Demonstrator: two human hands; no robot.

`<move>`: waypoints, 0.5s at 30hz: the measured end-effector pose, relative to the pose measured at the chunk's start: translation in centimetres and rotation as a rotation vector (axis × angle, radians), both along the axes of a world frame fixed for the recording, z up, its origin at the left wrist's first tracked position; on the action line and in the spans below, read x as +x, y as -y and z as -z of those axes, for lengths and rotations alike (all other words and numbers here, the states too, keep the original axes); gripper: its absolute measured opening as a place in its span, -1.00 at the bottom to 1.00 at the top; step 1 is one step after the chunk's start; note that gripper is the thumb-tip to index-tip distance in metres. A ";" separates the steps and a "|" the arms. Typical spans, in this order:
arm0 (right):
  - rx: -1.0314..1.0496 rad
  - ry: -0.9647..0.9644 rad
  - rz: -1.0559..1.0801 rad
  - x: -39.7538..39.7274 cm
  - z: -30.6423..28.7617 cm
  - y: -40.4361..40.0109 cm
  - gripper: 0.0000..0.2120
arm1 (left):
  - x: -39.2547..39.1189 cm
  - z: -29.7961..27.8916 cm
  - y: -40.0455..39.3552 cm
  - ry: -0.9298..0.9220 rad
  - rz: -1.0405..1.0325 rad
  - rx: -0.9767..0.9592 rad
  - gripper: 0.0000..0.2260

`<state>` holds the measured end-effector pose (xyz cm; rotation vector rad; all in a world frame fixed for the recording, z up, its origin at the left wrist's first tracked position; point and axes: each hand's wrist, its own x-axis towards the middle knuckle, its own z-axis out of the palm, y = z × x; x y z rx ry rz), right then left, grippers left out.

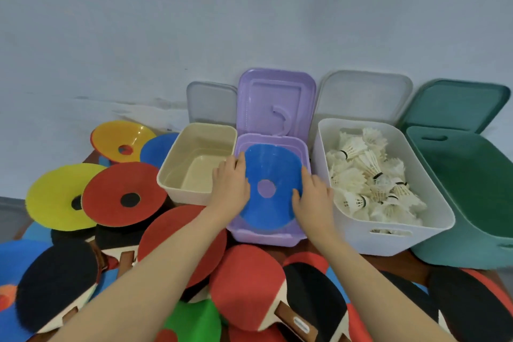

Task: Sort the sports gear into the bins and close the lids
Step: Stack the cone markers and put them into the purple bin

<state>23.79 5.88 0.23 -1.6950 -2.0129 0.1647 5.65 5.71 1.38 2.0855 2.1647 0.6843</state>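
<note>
Both hands are on the blue disc cone (270, 186) sitting in the purple bin (266, 233). Left hand (231, 187) has its fingers laid fairly straight along the cone's left edge, right hand (312, 194) rests loosely curled on the right edge, so it looks more like pressing it down flat than gripping it.

Progress-wise I'd say it's early. White bin (388, 241) is already loaded with shuttlecocks (372, 175), so that part looks done. Beige bin (169, 175) has nothing in it, and neither does the green bin (458, 236) as far as I can see. All four lids are open, propped against the wall, purple lid (277, 100) included.

Loads left: red cone (111, 194), yellow cone (52, 197) and orange cone (125, 141) on the left, plus a heap of table tennis paddles (247, 286) along the front of the bench. That heap sits right under the arms, so reaching for the cones means going over it.
</note>
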 end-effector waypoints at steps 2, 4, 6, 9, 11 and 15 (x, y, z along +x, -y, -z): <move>-0.032 -0.001 0.040 -0.6 0.6 -1.4 -0.47 | -1.1 0.7 -2.1 -0.024 0.012 -0.040 -0.47; -0.061 0.009 0.049 -1.2 1.2 -2.6 -0.47 | -2.1 1.6 -4.0 -0.038 0.055 -0.075 -0.47; -0.118 0.054 0.056 -1.6 1.9 -3.8 -0.47 | -2.6 2.5 -5.7 -0.068 0.112 -0.119 -0.44; -0.218 0.110 0.099 -1.7 3.0 -4.8 -0.57 | -3.2 3.5 -7.2 -0.185 0.165 -0.227 -0.41; -0.227 0.141 0.075 -1.6 3.5 -4.7 -0.67 | -3.6 4.0 -7.2 -0.245 0.204 -0.258 -0.40; -0.156 0.114 0.004 -1.7 3.7 -3.4 -0.66 | -4.3 3.7 -6.2 -0.203 0.253 -0.187 -0.46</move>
